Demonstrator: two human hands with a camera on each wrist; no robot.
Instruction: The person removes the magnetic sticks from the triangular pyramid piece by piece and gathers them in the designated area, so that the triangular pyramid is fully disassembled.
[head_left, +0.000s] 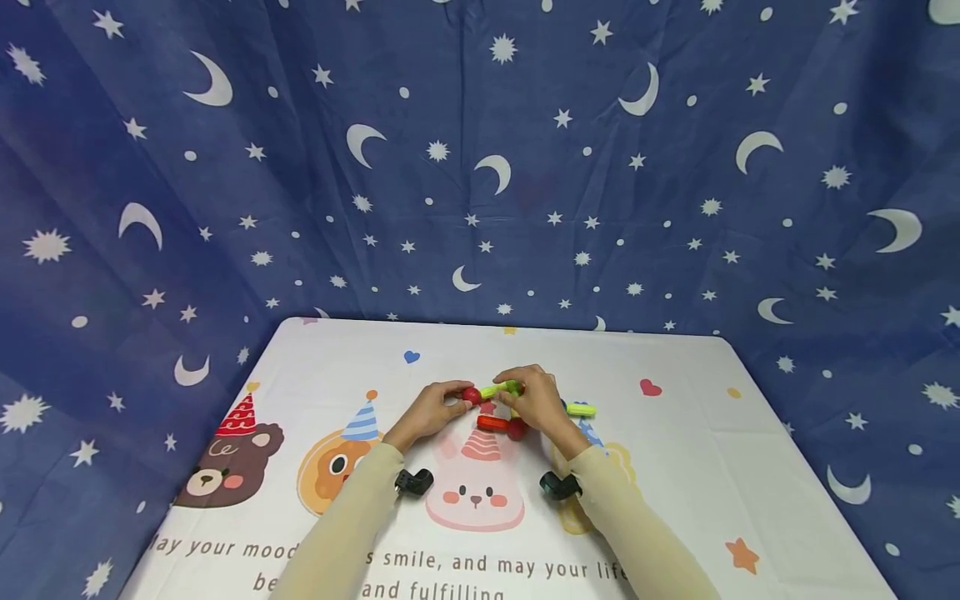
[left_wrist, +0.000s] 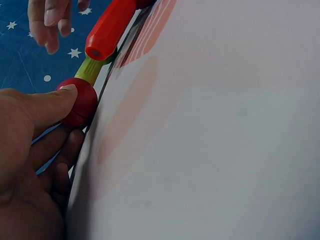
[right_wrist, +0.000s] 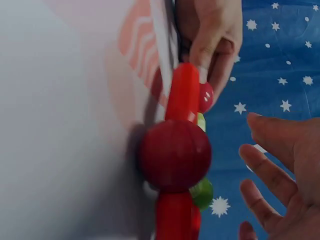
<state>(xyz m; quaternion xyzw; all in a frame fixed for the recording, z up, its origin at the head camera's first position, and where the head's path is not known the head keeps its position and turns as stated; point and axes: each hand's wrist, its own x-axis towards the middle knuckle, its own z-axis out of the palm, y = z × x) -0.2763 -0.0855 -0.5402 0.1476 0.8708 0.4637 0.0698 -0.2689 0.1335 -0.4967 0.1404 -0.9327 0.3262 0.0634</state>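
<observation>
The left hand (head_left: 433, 410) pinches a shiny red plastic ball (left_wrist: 86, 104); toward its three o'clock, the right hand (head_left: 537, 403) is loosely spread, apparently gripping nothing. A yellow-green plastic rod (left_wrist: 89, 71) meets the ball at three o'clock. A twisting pinch could, I think, separate them.

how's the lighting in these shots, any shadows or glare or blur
Head view: brightest, with fairly even light on the white tablecloth; left wrist view: dimmer, the pink print hazy and soft-edged; right wrist view: also dim, a dark shadow on the cloth beside the nearer red ball, small glints on the farther red ball held by the left hand.
</observation>
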